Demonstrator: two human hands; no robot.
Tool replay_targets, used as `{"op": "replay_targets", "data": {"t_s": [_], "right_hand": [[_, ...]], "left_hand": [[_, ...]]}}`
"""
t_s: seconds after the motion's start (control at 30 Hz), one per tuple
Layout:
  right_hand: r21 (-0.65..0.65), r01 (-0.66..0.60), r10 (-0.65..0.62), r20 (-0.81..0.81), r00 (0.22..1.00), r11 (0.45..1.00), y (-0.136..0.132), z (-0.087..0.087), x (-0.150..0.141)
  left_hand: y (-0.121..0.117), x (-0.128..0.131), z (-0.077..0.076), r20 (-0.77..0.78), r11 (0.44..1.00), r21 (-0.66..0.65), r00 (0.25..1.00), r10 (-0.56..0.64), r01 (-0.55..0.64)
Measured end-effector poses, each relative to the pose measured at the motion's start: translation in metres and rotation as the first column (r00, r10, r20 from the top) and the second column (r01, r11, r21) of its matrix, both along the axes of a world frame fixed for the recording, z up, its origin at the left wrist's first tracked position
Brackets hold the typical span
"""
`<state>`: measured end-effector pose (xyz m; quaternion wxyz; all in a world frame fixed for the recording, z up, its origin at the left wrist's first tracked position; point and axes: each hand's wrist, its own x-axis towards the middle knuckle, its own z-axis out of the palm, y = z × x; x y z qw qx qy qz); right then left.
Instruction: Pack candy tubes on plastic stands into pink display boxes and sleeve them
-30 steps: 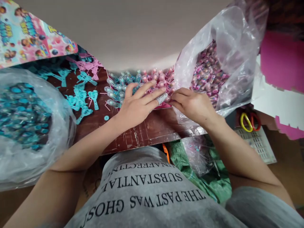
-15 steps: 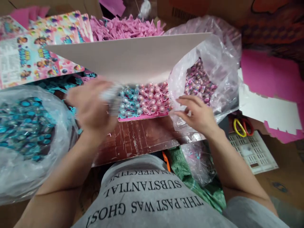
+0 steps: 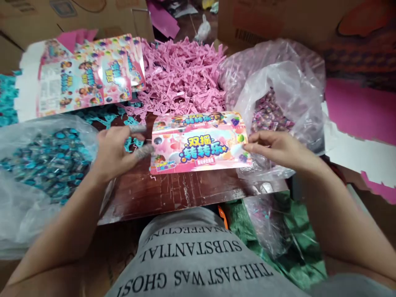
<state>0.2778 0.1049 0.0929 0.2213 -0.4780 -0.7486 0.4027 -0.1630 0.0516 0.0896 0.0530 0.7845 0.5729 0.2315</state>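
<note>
A pink printed cardboard display box (image 3: 202, 150), its lid folded down over the top, sits on the brown table (image 3: 161, 189) in front of me. My left hand (image 3: 119, 150), with tape round its fingertips, is at the box's left end; thumb and fingers are apart, the thumb close to the edge. At the right end, my right hand (image 3: 275, 147) has its thumb on the front corner and its fingers behind it, pinching the edge. The contents of the box are hidden by the lid.
To the left is a plastic bag of blue-capped pieces (image 3: 62, 161); to the right, a bag of pinkish-purple pieces (image 3: 269, 113). Behind are a pile of pink card pieces (image 3: 185, 78) and flat printed box sheets (image 3: 89, 78). Pink and white card (image 3: 355, 115) lies far right.
The lid that stood up has come down over the blue and pink capsules, covering them. My left hand has stopped its blurred motion, and my right hand has moved to the box's right end.
</note>
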Motion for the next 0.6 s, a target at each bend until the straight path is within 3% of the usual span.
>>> {"op": "replay_targets", "data": {"t_s": [0.03, 0.1, 0.13, 0.2, 0.3, 0.43, 0.6], "right_hand": [[-0.024, -0.049, 0.05, 0.017, 0.999, 0.999, -0.007, 0.003, 0.003], [-0.04, -0.068, 0.069, 0.016, 0.997, 0.997, -0.013, 0.008, 0.004], [-0.004, -0.028, 0.028, 0.011, 1.0, 1.0, -0.011, 0.01, 0.002], [0.146, 0.101, -0.106, 0.028, 0.994, 0.984, -0.005, 0.01, -0.005], [0.352, 0.207, -0.255, 0.096, 0.962, 0.913, 0.004, 0.002, -0.013], [0.369, 0.165, -0.242, 0.171, 0.955, 0.915, 0.001, -0.011, -0.014], [0.393, 0.113, -0.213, 0.221, 0.952, 0.912, 0.002, -0.017, -0.012]], "left_hand": [[-0.006, -0.004, 0.006, -0.039, 0.997, -0.062, 0.998, -0.046, 0.043], [-0.004, -0.007, 0.015, 0.038, 0.98, -0.158, 0.993, -0.116, 0.121], [0.002, -0.006, 0.017, 0.067, 0.981, -0.15, 0.991, -0.113, 0.122], [0.018, 0.0, 0.019, 0.038, 1.0, -0.01, 0.999, -0.021, 0.021], [0.031, 0.007, 0.013, -0.068, 0.981, 0.189, 0.996, 0.06, -0.046], [0.024, 0.007, -0.004, -0.071, 0.985, 0.171, 0.997, 0.008, 0.004], [0.021, 0.007, -0.013, -0.054, 0.98, 0.194, 0.997, 0.052, -0.041]]}}
